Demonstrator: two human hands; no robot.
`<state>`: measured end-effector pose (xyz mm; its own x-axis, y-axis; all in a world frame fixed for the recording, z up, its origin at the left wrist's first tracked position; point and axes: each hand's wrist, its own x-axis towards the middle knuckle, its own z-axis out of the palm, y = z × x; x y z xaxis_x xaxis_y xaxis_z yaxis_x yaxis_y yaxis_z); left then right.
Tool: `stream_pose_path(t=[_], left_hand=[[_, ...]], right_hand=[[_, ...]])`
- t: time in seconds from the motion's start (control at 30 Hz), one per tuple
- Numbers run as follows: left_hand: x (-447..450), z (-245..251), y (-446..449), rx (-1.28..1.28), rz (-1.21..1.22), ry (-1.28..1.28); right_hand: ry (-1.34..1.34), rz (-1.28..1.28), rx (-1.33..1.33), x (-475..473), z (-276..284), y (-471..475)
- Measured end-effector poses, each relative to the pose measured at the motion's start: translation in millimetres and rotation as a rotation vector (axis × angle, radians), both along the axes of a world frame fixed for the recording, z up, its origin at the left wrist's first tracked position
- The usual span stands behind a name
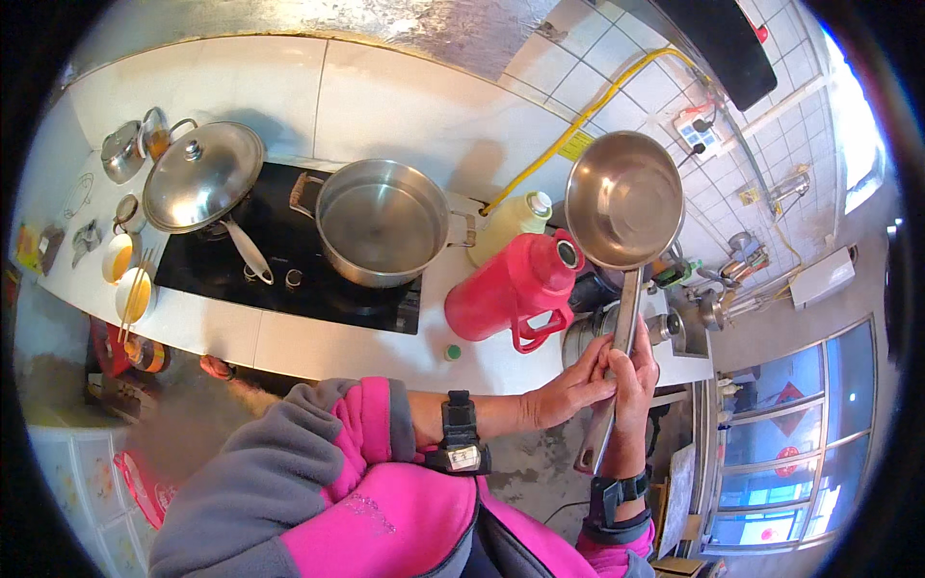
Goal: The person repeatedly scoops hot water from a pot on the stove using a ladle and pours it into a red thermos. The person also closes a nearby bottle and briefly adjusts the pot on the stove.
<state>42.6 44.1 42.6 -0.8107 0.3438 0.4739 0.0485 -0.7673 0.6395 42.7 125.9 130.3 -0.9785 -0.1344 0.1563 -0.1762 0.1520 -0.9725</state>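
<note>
A stainless-steel dipper (623,195) with a long flat handle is raised at the right of the counter, its hollow facing me. My right hand (634,379) is wrapped around the handle. From the other side, my left hand (571,396) grips the same handle, its fingers against my right hand. A red thermos flask (498,289) stands just left of the dipper, and its mouth is hidden from clear view. Farther left, a two-handled steel pot (383,217) holding clear liquid sits on the black glass cooktop (289,253).
A lidded wok (206,177) rests on the left burner, its handle pointing towards me. Two bowls of yellow liquid (136,295) stand at the counter's left, chopsticks (137,296) across one. A green cap (452,352) lies before the thermos. Behind is a pale-green jug (509,224).
</note>
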Motion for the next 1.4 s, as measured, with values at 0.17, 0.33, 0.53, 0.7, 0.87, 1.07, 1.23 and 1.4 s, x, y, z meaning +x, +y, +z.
stream_pose_path(t=[0.17, 0.33, 0.53, 0.7, 0.87, 1.07, 1.23, 1.4], left_hand=[[0.1, -9.5, -28.4, 0.123, 0.117, -0.066], [-7.0, -49.0, -72.9, -0.024, 0.268, -0.225], [-16.3, -111.0, -117.9, -0.129, 0.389, -0.348], [-20.5, -152.4, -130.7, 0.098, 0.299, -0.529], [-24.8, -176.1, -143.1, 0.122, 0.287, -0.659], [-25.8, -186.7, -156.6, 0.059, 0.284, -0.683], [-27.2, -192.3, -165.0, 0.009, 0.297, -0.711], [-27.6, -194.4, -172.0, 0.046, 0.298, -0.711]], right_hand=[[-0.086, 0.203, -0.098, -17.8, -12.9, -28.4], [-0.182, 0.267, -0.044, -43.2, -54.7, -72.5], [-0.147, 0.331, -0.005, -68.6, -127.8, -118.5], [-0.102, 0.308, 0.270, -83.8, -168.1, -140.2], [-0.118, 0.293, 0.322, -83.6, -181.4, -155.7], [-0.142, 0.249, 0.377, -89.0, -200.3, -169.2], [-0.166, 0.293, 0.235, -89.2, -206.8, -176.8], [-0.233, 0.296, 0.172, -89.3, -208.6, -185.3]])
